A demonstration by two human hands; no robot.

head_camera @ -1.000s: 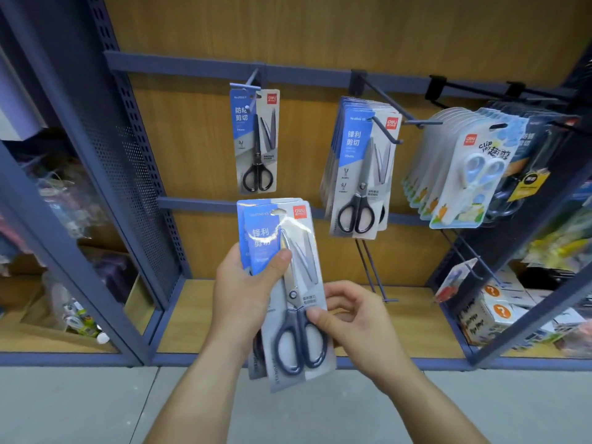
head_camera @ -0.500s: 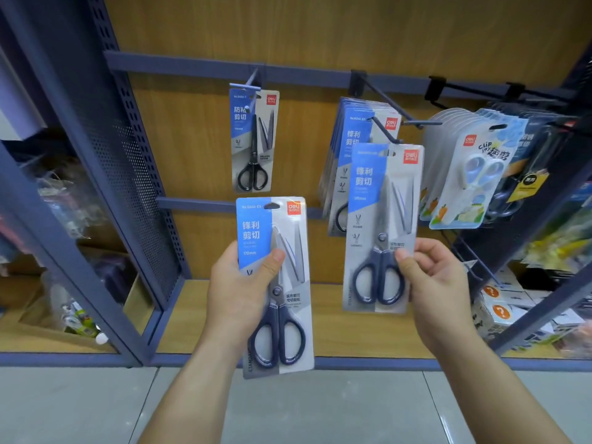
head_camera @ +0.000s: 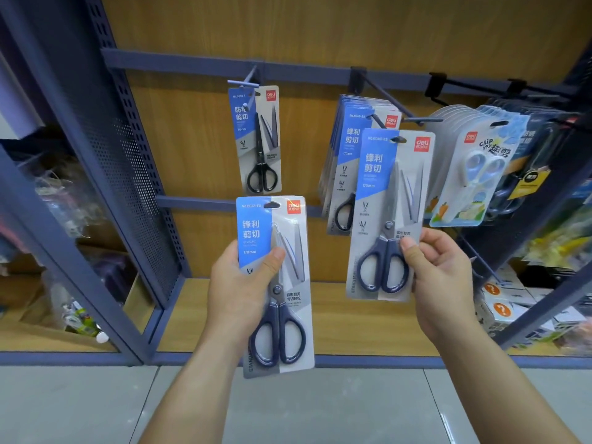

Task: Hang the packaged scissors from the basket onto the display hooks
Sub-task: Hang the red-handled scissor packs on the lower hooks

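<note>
My left hand [head_camera: 238, 290] grips a pack of blue-handled scissors [head_camera: 278, 238], thumb across its front, held upright below the shelf's lower rail. My right hand [head_camera: 439, 277] pinches a second, matching pack [head_camera: 384, 193] by its lower right edge and holds it up in front of a stack of the same packs [head_camera: 346, 149] that hangs on a display hook [head_camera: 384, 97]. The raised pack's hang hole sits just below and left of that hook's tip. A single black-handled scissors pack [head_camera: 259, 139] hangs on the hook to the left. No basket is in view.
White child-scissors packs [head_camera: 474, 168] hang on the hook to the right, with darker packs behind them. A perforated blue side panel [head_camera: 128, 174] bounds the bay at left. The wooden shelf board [head_camera: 336, 315] lies below, boxes [head_camera: 503, 302] at lower right.
My right hand took one pack off the bundle in my left hand and lifted it up and right, to the front of the hanging stack. The left hand stayed nearly still.
</note>
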